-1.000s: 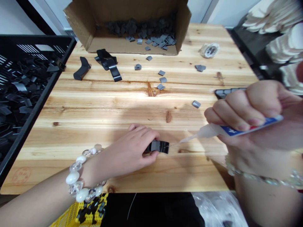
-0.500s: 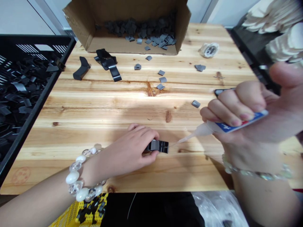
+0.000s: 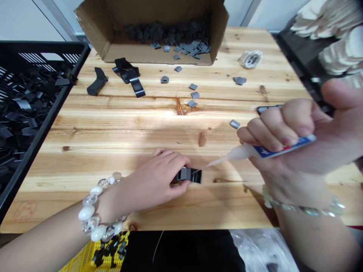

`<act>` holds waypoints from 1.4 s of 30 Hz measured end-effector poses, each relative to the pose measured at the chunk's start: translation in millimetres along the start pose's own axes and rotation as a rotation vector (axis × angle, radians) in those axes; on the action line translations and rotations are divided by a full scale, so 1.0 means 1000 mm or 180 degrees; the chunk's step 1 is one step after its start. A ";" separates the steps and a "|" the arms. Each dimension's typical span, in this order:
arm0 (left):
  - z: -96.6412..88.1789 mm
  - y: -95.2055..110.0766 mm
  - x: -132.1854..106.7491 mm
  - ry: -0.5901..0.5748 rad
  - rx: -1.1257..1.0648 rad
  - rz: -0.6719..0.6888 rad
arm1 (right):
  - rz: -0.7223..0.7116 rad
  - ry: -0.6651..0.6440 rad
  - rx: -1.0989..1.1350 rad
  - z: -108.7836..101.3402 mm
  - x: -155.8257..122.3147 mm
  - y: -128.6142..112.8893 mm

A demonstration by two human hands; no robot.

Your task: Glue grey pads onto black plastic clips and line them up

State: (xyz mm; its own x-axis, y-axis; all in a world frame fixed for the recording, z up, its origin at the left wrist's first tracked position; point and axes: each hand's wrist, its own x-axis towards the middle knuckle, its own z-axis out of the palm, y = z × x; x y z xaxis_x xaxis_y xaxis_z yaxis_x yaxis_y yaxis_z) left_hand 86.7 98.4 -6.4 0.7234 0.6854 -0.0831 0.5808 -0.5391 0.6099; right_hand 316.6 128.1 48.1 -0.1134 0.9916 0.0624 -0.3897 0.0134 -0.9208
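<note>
Left hand (image 3: pixel 149 175) pinches a black piece (image 3: pixel 188 175), right hand (image 3: pixel 279 138) squeezes a glue tube (image 3: pixel 283 147) (nozzle (image 3: pixel 219 161) beside it).

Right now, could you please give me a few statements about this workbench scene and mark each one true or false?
1. The left hand holds a small black piece against the wooden table. True.
2. The right hand grips a squeeze tube, its nozzle pointing toward that piece. True.
3. The black plastic crate stands to the right of the table. False: the black plastic crate is on the left.
4. The left wrist is bare. False: it wears a bracelet of white and clear beads.
5. The cardboard box holds small grey pieces. True.
</note>
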 end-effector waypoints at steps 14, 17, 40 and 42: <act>-0.002 0.001 -0.001 -0.0027 -0.0096 0.0009 | 0.0163 0.0366 0.0987 -0.017 0.008 -0.001; -0.003 0.001 -0.003 -0.0008 -0.0053 -0.0009 | 0.0001 0.0826 0.1623 -0.031 0.016 0.000; -0.009 -0.002 -0.001 0.0276 -0.0521 -0.0582 | 0.0864 0.1250 0.1516 -0.029 0.031 0.037; -0.011 -0.001 -0.001 0.0328 -0.1107 -0.0668 | 0.0891 0.1175 0.1490 -0.027 0.030 0.035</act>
State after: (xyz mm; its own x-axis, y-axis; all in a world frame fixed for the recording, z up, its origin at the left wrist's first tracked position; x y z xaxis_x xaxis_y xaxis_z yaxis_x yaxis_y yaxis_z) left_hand 81.1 103.2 1.3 0.5513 0.8177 -0.1654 0.5383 -0.1972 0.8194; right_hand 323.8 162.1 7.3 0.0203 0.9297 -0.3679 -0.7569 -0.2261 -0.6132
